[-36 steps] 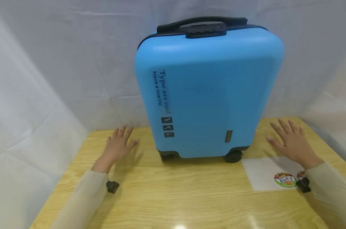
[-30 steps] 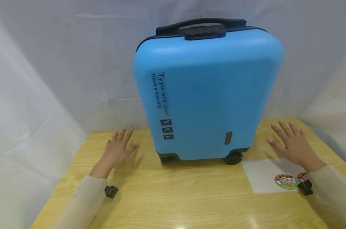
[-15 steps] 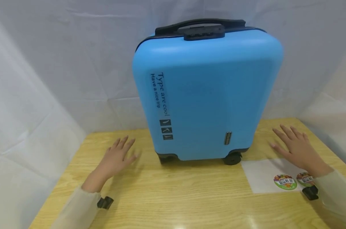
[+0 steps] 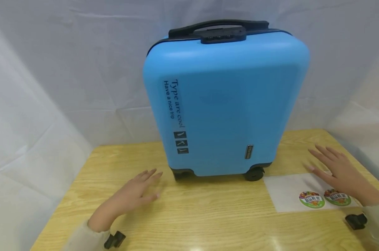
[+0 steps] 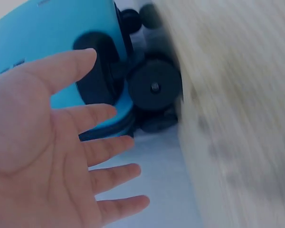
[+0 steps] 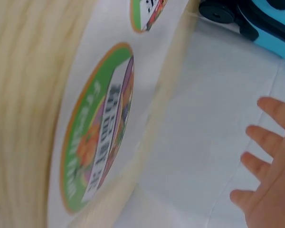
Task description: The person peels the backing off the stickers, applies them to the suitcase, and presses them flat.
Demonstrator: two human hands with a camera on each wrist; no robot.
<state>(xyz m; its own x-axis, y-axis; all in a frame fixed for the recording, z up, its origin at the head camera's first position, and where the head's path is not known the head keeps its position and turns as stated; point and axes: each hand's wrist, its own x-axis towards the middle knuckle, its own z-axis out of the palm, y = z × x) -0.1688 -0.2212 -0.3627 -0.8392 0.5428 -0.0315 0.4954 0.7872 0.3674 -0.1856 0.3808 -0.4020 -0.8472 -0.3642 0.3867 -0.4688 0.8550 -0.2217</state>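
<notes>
A blue hard-shell suitcase point(image 4: 224, 111) stands upright on the wooden table, its black handle point(image 4: 219, 26) and lock on top. My left hand point(image 4: 131, 193) hovers above the table, left of and in front of the suitcase, fingers spread and holding nothing. In the left wrist view the palm lies beside a black wheel point(image 5: 154, 85) of the suitcase. On the right, my right hand point(image 4: 344, 174) is held above a white sheet point(image 4: 283, 191) with two round fruit-patterned stickers point(image 4: 311, 199). Its fingers are extended and apart from the sheet.
The wooden table point(image 4: 189, 216) reaches back to a white cloth backdrop point(image 4: 82, 69), which also closes off both sides. Each wrist carries a small black camera; the left one point(image 4: 114, 239) shows near the sleeve.
My left hand has come nearer and to the right, turning its fingers rightward. The right hand has shifted right and nearer, uncovering the second sticker. The suitcase stays in place.
</notes>
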